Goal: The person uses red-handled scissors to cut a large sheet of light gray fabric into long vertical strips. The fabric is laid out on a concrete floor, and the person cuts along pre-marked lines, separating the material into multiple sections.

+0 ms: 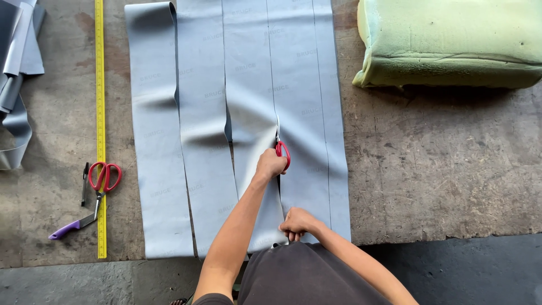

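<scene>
1. While the left arm stretches forward, the left hand (271,164) is closed around the red-handled scissors (281,148), blades pointing away along a cut in the grey sheet (293,96).
2. The right hand (297,222) pinches the sheet's near edge, fingers shut on it.
3. The smooth, flexible sheet lies in long strips on the rough concrete table (440,169).
4. A green foam block (451,45) sits to the right; a yellow measuring tape (100,85) and spare red scissors (103,181) lie to the left.

Even soft daylight, sharp focus, faint shadows, no glare.
</scene>
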